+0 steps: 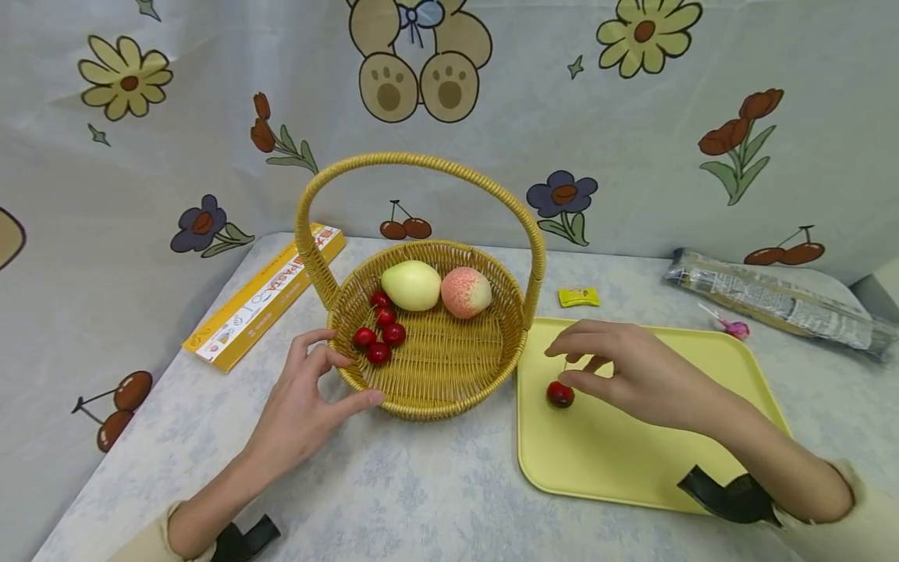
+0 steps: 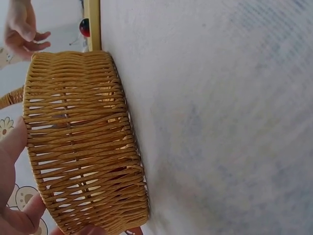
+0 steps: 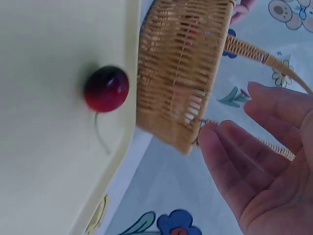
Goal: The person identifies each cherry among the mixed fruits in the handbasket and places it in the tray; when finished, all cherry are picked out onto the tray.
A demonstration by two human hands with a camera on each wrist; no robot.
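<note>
The left hand grips the near-left rim of a woven basket, thumb at the front. That thumb also lies at the rim in the left wrist view. Inside sit a pale yellow-green pear, a pink peach and several red cherries. The right hand hovers over the left part of a yellow tray, its fingers loosely bent and holding nothing. Just below its fingertips, a single dark red cherry with a thin stem lies on the tray, apart from the hand.
A yellow pasta box lies left of the basket. Behind the tray are a small yellow packet, a pink lollipop and a long clear plastic package. The basket's tall handle arches above it, before a patterned cloth.
</note>
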